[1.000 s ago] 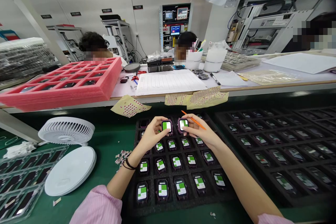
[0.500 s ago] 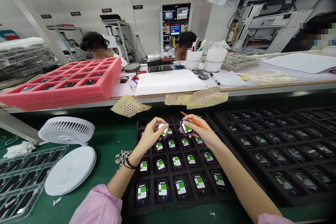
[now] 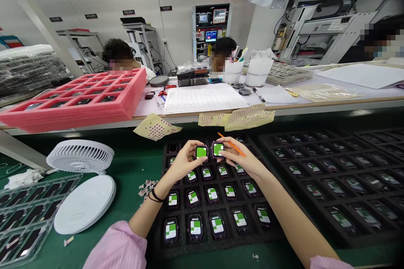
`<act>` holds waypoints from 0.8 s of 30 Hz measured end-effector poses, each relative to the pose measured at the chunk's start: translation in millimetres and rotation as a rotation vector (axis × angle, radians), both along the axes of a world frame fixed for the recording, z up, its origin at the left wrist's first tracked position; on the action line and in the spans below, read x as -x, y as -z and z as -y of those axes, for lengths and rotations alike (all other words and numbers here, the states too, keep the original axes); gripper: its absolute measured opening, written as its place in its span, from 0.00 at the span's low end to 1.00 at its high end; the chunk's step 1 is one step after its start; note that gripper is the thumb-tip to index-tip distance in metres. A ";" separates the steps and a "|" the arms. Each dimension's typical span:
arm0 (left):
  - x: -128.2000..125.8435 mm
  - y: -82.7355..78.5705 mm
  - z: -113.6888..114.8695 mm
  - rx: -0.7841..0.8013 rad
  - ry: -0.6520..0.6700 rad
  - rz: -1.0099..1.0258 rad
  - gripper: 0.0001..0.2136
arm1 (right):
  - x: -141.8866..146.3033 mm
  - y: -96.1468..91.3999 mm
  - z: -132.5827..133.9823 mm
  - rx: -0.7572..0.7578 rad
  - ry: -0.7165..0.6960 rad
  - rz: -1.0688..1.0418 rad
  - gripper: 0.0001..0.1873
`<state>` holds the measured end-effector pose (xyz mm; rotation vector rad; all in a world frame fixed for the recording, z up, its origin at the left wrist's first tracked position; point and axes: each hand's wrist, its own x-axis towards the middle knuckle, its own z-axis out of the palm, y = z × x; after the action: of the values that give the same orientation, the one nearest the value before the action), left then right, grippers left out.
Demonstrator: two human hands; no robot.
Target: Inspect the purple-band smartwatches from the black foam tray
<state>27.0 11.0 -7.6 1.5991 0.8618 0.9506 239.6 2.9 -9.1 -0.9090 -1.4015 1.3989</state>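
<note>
My left hand [image 3: 188, 156] is closed on a smartwatch [image 3: 201, 152] with a lit, mostly green screen. A second smartwatch [image 3: 217, 149], also lit green and white, is gripped by my right hand [image 3: 237, 154], which has an orange stick-like tool [image 3: 232, 144] lying across its fingers. The two watches are held side by side, a small gap between them, above the far part of a black foam tray [image 3: 202, 242]. Rows of similar lit watches [image 3: 195, 226] sit in the tray's pockets beneath both hands.
Another black foam tray [image 3: 303, 214] of watches lies to the right. On the left are a white fan [image 3: 80, 157], a clear plastic tray [image 3: 30, 214] and small scraps [image 3: 147, 188]. A shelf ahead carries a pink foam tray [image 3: 126, 103] and paper [image 3: 202, 100]; people sit beyond.
Both watches have turned to face me more squarely and come closer together. Their screens now show larger green areas. The right hand has shifted slightly left, still with the orange tool.
</note>
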 end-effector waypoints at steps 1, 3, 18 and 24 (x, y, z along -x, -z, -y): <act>0.4 0.1 -0.1 0.000 0.008 0.002 0.18 | -0.1 0.0 0.1 0.004 -0.011 -0.007 0.18; 1.5 -0.7 0.0 0.013 0.035 0.013 0.18 | -0.3 -0.5 0.3 0.013 -0.023 -0.011 0.19; 0.2 -9.2 0.5 0.112 -0.202 0.060 0.17 | 2.8 -1.0 0.6 0.068 0.137 0.039 0.16; -0.8 -11.2 3.1 0.109 -0.187 0.043 0.16 | 6.2 -4.1 4.4 0.094 0.217 0.051 0.15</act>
<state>27.8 7.9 3.6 1.4188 1.0295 1.0468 233.4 -1.5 -5.0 -1.1295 -1.2413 1.2932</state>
